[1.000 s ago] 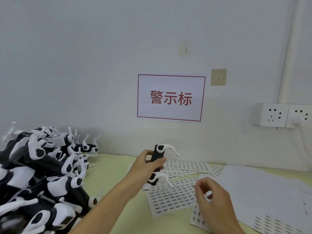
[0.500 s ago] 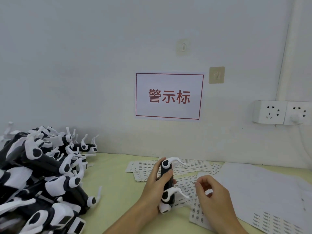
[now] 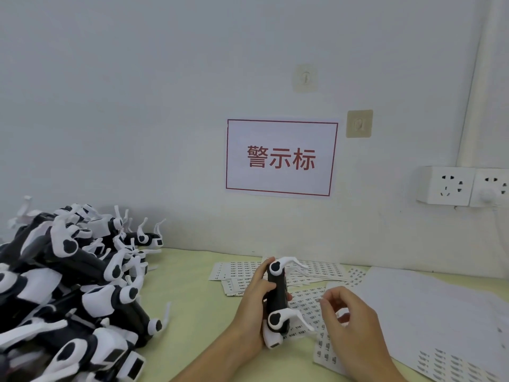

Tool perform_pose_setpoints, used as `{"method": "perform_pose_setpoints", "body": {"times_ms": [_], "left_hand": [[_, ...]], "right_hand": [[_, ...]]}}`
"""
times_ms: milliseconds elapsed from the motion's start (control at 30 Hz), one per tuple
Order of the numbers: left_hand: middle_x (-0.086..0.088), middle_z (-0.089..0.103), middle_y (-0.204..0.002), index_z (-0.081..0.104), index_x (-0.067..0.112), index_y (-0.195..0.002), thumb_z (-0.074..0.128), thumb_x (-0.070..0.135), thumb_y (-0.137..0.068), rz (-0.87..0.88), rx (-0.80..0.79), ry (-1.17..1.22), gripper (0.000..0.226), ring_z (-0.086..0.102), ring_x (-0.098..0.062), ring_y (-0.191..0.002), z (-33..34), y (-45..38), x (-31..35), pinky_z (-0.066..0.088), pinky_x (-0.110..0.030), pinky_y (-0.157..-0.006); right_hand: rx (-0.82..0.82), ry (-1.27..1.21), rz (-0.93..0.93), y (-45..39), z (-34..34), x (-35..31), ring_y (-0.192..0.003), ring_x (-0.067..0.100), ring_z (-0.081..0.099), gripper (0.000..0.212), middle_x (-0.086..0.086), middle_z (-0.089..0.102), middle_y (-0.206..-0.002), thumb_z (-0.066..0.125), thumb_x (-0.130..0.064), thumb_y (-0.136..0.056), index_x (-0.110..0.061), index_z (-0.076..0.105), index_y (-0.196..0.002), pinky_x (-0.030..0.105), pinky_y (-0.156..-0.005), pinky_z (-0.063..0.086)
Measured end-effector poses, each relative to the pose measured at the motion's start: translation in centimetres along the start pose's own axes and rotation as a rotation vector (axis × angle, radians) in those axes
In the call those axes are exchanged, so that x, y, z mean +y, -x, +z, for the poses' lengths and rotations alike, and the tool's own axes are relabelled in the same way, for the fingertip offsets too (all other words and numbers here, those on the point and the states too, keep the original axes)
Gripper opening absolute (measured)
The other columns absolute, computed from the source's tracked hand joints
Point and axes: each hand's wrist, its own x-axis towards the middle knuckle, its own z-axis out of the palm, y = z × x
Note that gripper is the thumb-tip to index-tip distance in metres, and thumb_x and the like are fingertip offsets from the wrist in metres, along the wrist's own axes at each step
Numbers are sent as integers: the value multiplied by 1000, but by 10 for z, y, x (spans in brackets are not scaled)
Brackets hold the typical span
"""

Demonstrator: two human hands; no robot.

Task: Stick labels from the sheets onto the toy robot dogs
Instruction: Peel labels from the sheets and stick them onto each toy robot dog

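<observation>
Fingers of the left hand [image 3: 254, 307] are curling round one black toy dog [image 3: 276, 297] with white legs. The right hand [image 3: 349, 323] is pinching; what, I cannot tell. Several label sheets [image 3: 308, 300] are lying beneath, dogs in the pile [image 3: 68, 285] uncountable.

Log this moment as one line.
left hand: grips toy dog | right hand: pinching over label sheet | label: cannot tell

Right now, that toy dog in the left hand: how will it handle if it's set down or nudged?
The toy dog looks like rigid plastic, so probably stiff and light; the left hand alone holds it upright. Its thin curved white legs stick out sideways, so they may snag or flex. Stood on end it would likely tip; the pile of toy dogs all lie flat.
</observation>
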Motion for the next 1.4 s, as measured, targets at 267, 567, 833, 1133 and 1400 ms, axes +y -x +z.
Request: {"method": "perform_pose_setpoints", "body": {"times_ms": [267,567,833,1133,1400], "left_hand": [[1,74,-114,65,55,-118,55,9,-96,15,-13,-68,53,69,-22,-92,4,7,4,54,-31,-76],[-17,73,-109,67,39,-122,58,8,-98,10,-29,-69,40,72,-29,-92,2,9,4,56,-36,-72],[-18,72,-112,64,32,-130,42,1,-98,9,-52,-58,50,68,-30,-89,1,4,3,53,-37,-75],[-14,72,-117,64,33,-130,39,0,-95,14,-65,-69,54,68,-29,-90,0,1,1,52,-38,-80],[-18,72,-114,65,35,-129,39,-2,-94,23,-65,-81,57,69,-28,-88,-1,2,2,54,-37,-78]], "right_hand": [[-111,103,-247,-4,-8,-18,-97,7,53,27,-17,54,-91,68,-5,-86,-29,58,-78,9,-79,38],[-432,246,-193,-52,-36,-46,-114,-10,38,13,-20,46,-109,65,-26,-92,-34,62,-81,7,-90,31],[-515,337,-194,-74,-22,-55,-109,-7,47,19,-24,49,-111,71,-25,-88,-33,66,-72,20,-95,35],[-495,365,-250,-70,-10,-44,-103,-9,48,22,-29,46,-104,68,-25,-89,-35,63,-70,21,-92,40],[-472,355,-261,-70,-8,-42,-103,-6,49,22,-28,48,-103,68,-27,-89,-38,62,-71,22,-92,39]]}}
